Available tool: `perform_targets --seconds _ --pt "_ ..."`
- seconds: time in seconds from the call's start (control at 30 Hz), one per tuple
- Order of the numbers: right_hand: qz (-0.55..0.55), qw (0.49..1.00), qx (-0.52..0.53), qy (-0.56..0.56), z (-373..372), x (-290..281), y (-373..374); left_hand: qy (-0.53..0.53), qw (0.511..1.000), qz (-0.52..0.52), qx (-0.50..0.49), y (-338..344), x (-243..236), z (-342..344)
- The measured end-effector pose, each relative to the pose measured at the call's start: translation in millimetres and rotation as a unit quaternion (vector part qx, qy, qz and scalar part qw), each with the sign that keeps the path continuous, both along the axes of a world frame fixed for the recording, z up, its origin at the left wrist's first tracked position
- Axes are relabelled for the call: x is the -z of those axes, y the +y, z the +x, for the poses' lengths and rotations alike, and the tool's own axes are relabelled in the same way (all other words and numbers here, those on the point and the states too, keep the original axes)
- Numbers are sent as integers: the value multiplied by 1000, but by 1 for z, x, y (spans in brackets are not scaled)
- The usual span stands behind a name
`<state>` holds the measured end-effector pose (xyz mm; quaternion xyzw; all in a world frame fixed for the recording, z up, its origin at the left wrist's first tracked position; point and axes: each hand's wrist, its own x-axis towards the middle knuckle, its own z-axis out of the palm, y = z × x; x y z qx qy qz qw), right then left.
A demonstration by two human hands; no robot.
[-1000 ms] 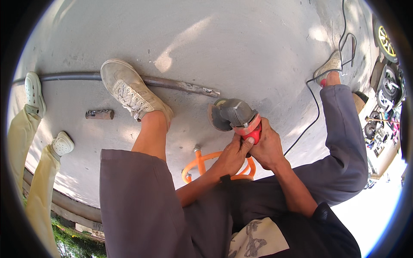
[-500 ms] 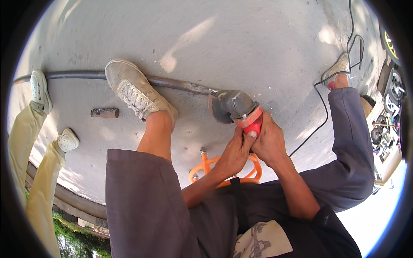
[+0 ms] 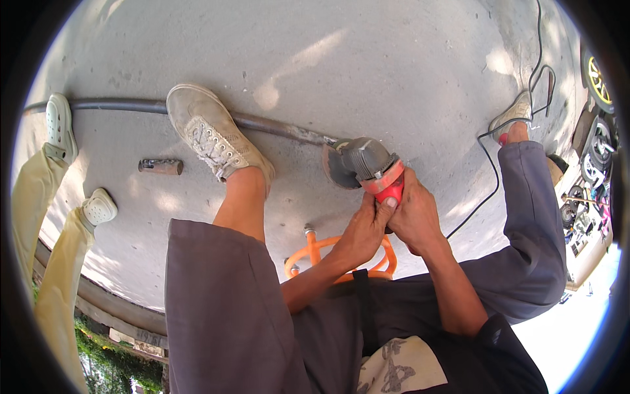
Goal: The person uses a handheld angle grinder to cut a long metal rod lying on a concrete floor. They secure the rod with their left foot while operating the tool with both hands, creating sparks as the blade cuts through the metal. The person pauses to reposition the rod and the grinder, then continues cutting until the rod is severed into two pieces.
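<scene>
My left hand and my right hand are both closed around the red body of an angle grinder. Its dark grey head and guard point away from me, and the disc side meets the end of a long dark metal pipe. Whether the disc touches the pipe is hidden by the guard. The pipe lies on the concrete, running off to the left, with my left shoe resting on it. A short cut piece of pipe lies nearer me, left of that shoe.
Under me is an orange metal stool. A black cord runs along the right past my other shoe. At the left stands another person in pale trousers and light clogs, one clog by the pipe. Wheels and parts crowd the far right.
The grinder and both hands sit very slightly further right in the picture, still at the pipe's end. My grip looks the same.
</scene>
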<state>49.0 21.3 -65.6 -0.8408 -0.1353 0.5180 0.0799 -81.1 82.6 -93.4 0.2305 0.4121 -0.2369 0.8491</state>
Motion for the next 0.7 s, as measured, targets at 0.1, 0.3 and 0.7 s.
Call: perform_targets --seconds 0.1,0.3,0.7 --pt "1 1000 -11 -3 2 2 -2 10 1000 -4 24 8 -3 5" --pt "-3 1000 -18 12 8 3 2 17 999 5 26 5 -1 5" --pt "-26 998 25 50 18 5 9 20 999 -11 32 7 2 12"
